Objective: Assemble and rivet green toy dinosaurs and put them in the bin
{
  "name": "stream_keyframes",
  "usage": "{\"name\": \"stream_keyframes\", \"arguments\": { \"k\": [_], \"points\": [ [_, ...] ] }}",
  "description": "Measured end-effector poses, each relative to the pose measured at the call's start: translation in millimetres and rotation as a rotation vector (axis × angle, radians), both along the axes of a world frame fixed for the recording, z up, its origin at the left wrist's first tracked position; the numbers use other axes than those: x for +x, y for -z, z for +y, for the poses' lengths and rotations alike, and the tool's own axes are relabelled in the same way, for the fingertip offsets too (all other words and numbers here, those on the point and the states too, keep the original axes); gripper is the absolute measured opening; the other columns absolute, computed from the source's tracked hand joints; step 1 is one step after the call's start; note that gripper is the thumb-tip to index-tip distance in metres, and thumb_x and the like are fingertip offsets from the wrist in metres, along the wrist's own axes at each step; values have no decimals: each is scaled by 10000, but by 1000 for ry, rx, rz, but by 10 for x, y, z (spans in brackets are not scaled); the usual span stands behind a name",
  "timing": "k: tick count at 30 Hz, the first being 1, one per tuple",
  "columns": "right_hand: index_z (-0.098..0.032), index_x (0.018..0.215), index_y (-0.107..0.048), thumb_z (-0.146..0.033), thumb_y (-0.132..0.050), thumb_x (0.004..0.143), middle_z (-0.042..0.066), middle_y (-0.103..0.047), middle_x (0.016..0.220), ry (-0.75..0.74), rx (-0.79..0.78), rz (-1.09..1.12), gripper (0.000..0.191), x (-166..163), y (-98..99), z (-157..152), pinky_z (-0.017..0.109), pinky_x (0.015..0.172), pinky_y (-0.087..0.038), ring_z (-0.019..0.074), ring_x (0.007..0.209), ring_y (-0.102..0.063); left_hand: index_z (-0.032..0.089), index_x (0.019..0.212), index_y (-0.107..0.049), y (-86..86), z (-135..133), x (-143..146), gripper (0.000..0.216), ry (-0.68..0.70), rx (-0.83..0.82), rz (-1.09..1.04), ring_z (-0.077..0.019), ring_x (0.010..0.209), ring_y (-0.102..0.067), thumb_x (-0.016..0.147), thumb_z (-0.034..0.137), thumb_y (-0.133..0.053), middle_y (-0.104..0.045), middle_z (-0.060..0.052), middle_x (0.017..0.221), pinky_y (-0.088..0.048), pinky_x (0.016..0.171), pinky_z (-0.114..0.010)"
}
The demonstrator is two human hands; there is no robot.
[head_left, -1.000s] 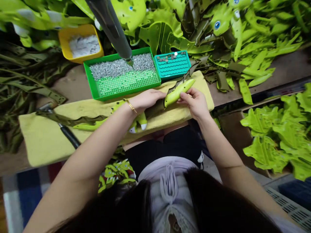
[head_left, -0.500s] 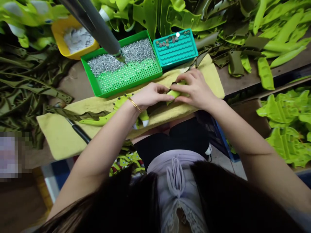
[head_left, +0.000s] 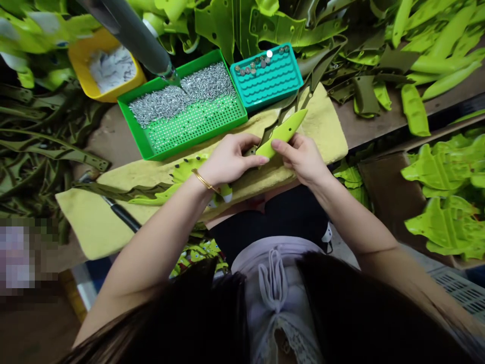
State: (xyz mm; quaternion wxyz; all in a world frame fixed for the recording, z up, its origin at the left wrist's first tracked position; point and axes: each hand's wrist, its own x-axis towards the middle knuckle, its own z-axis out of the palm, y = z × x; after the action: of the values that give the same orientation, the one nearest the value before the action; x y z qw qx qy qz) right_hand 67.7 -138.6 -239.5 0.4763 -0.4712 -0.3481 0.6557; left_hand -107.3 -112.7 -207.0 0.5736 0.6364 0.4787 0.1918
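Observation:
Between my hands is a pointed lime-green plastic shell [head_left: 285, 132] with a small dark hole, lying against a long olive plastic piece [head_left: 280, 114]. My left hand [head_left: 235, 157] pinches the near end of both pieces between thumb and fingers. On the shell's right side, my right hand [head_left: 301, 157] grips with its thumb on top and fingers curled beneath. Left of my left wrist, a spiky lime-green toy part [head_left: 185, 172] with dark spike tips rests on the yellow cloth [head_left: 94, 227], partly hidden by my forearm.
A green perforated tray [head_left: 197, 119] holds many small screws, with a grey power screwdriver [head_left: 132, 35] hanging over it. Beside it sit a teal ridged tray [head_left: 265, 83] with small metal discs and a yellow bin [head_left: 81, 65]. A black-handled tool [head_left: 125, 217] lies left. Plastic parts surround the bench.
The lime-green shell now shows fully, pointing up and right, as my right hand has shifted down to its side. The olive piece's far end has swung upward. The view has shifted slightly.

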Motion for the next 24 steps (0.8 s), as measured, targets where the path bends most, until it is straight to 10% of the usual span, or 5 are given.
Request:
{"name": "stream_keyframes", "arguments": {
  "k": [8,15,24],
  "points": [
    [-178,818,-577,-491,-857,518,-64,-553,647,80,-2,37,516,-45,-70,-21,166,342,-184,-11,421,-271,144,768,-610,-172,43,19,410,-61,-102,-41,-107,655,-487,509,361,-841,-565,19,730,-392,623,-251],
    [-155,902,-618,-594,-730,661,30,-673,859,3,162,-212,513,52,15,24,235,674,-511,109,758,-605,168,810,-601,-129,105,30,380,4,-34,6,-127,691,-507,567,388,-793,-576,10,767,-399,648,-261],
    [-168,731,-578,-630,-673,706,-17,-546,658,28,108,-219,472,12,29,-40,211,565,-409,70,609,-483,168,764,-578,-255,193,19,316,178,25,238,-119,621,-441,778,484,-601,-507,15,677,-330,603,-255]
  ]
}}
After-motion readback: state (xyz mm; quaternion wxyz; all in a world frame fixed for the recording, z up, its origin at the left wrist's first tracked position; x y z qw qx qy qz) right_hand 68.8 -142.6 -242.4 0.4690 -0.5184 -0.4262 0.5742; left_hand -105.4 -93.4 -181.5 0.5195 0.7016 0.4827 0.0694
